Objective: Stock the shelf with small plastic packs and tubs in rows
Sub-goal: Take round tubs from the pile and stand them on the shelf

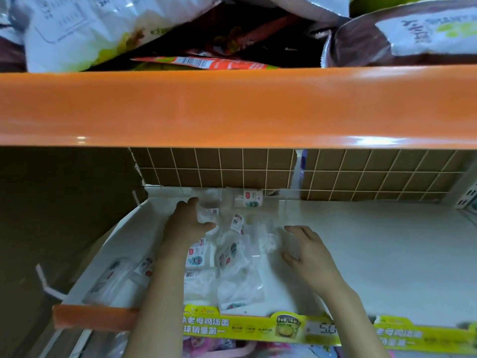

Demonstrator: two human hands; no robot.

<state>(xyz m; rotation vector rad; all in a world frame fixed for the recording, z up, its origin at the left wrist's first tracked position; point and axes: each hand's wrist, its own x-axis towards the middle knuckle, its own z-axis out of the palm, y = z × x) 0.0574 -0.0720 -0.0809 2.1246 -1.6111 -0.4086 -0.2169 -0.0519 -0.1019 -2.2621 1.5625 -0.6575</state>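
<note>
Left hand: my left hand (186,223) reaches deep onto the white shelf (374,244), thumb and fingers curved round a clear plastic pack (206,215) near the back; the grip is blurred, but the pack sits between thumb and fingers.
Right hand: my right hand (308,251) hovers palm-down over the shelf with fingers spread and relaxed, holding nothing, just beside a crumpled clear pack (267,240).
Packs: small clear packs with white labels (228,254) lie loosely on the left part of the shelf, some overlapping, from the front lip to the back; they are not in neat rows.
Tub: one small labelled tub (249,198) stands at the back edge, against the wall.
Backing: a brown tiled panel (216,171) with pale grout closes the shelf behind; a gap splits it from a second panel to the right.
Overhead: the broad orange shelf edge (237,107) above cuts across my view and hides the upper back of the bay; large pet-food bags (85,29) are heaped on top of it.
Front: a yellow-green price strip (284,329) with printed noodle adverts runs along the shelf lip, crossing my forearms.
Left side: a dark cardboard wall (56,215) bounds the shelf.
</note>
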